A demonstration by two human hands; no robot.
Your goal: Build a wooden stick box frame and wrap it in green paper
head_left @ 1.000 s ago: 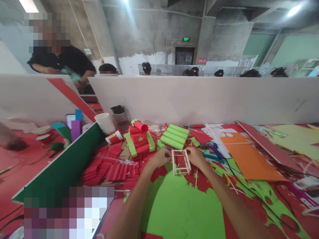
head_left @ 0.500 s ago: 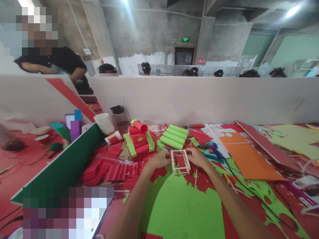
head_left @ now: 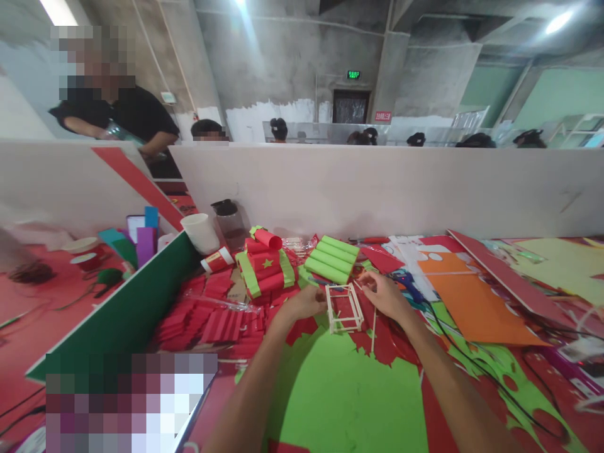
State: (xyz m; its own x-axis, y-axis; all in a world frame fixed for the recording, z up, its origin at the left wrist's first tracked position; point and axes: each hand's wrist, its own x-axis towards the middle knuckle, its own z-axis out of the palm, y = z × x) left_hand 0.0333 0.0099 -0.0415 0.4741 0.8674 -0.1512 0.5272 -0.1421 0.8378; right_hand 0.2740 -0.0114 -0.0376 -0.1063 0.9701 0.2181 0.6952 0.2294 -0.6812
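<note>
A small box-shaped frame of thin wooden sticks (head_left: pixel 345 329) stands near the top of a green paper sheet (head_left: pixel 349 390). At its left side is my left hand (head_left: pixel 306 302), with the fingers closed on the frame's upper left edge. My right hand (head_left: pixel 383 294) is just off the frame's upper right corner, its fingers curved and slightly apart. Whether a tiny piece lies at those fingertips is too small to tell. A loose wooden stick (head_left: pixel 374 332) lies right of the frame. Behind the hands sit green paper rolls (head_left: pixel 331 258) joined side by side.
A red roll bundle with a star (head_left: pixel 267 263) and red folded paper (head_left: pixel 221 326) lie left. A blue glue gun (head_left: pixel 409 284) with a black cable and orange paper (head_left: pixel 462 299) lie right. A green board (head_left: pixel 117 308) and a white partition (head_left: pixel 330 189) stand around the table.
My right hand has drawn back to the right from the stick frame, and its fingers have parted. My left hand stays at the frame's left side. The view has shifted slightly.
</note>
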